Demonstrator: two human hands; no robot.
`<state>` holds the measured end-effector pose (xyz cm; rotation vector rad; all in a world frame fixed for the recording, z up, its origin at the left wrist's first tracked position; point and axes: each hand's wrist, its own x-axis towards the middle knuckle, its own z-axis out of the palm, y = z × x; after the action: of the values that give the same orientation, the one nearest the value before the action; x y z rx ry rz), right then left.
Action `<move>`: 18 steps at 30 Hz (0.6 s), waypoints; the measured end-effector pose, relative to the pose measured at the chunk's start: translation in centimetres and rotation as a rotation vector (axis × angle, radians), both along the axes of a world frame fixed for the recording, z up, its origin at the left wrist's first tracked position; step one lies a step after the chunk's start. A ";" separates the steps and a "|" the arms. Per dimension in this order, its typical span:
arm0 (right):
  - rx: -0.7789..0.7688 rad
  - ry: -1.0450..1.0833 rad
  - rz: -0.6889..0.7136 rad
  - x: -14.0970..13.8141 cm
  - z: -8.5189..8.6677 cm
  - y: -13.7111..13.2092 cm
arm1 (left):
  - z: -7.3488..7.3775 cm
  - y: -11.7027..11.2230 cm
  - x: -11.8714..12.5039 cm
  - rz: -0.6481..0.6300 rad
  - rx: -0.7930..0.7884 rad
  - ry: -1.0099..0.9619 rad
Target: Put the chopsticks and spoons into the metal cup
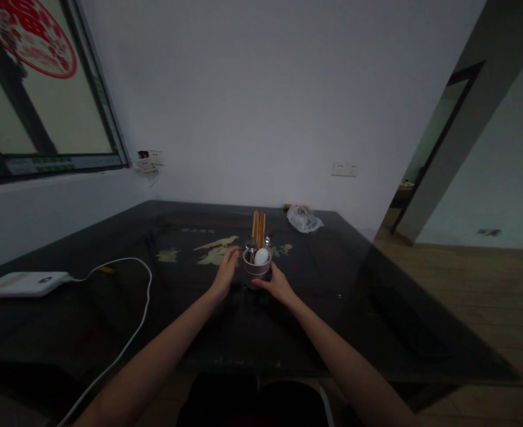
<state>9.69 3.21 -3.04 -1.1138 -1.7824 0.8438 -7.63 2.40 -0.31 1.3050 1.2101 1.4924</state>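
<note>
A small light-coloured cup (257, 270) stands upright on the dark table, in the middle of the head view. It holds several wooden chopsticks (260, 228), shiny metal spoons (251, 243) and a white rounded piece (261, 256), perhaps the bowl of a spoon. My right hand (280, 286) grips the cup from the right, with the thumb across its front; the other fingers are partly hidden behind it. At the cup's left side is my left hand (227, 273), its fingers loosely bent and apart. Whether its fingertips touch the cup I cannot tell.
A white power bank (24, 284) lies at the left, its white cable (148, 290) running over the table's front edge. Near the wall lies a clear plastic bag (303, 219). A dark flat object (408, 323) is on the right. Sockets (344, 169) are on the wall.
</note>
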 end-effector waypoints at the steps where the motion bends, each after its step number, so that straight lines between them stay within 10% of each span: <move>1: 0.004 -0.005 -0.001 0.0 -0.1 0.0 | 0.1 -0.1 0.1 -0.037 -0.038 -0.023; 18: 0.001 -0.014 0.020 0.1 -0.3 0.3 | 0.6 -1.0 0.8 -0.233 -0.273 -0.203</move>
<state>9.74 3.48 -3.37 -1.1052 -1.8086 0.8488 -6.81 1.37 0.26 1.0451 1.0492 1.2132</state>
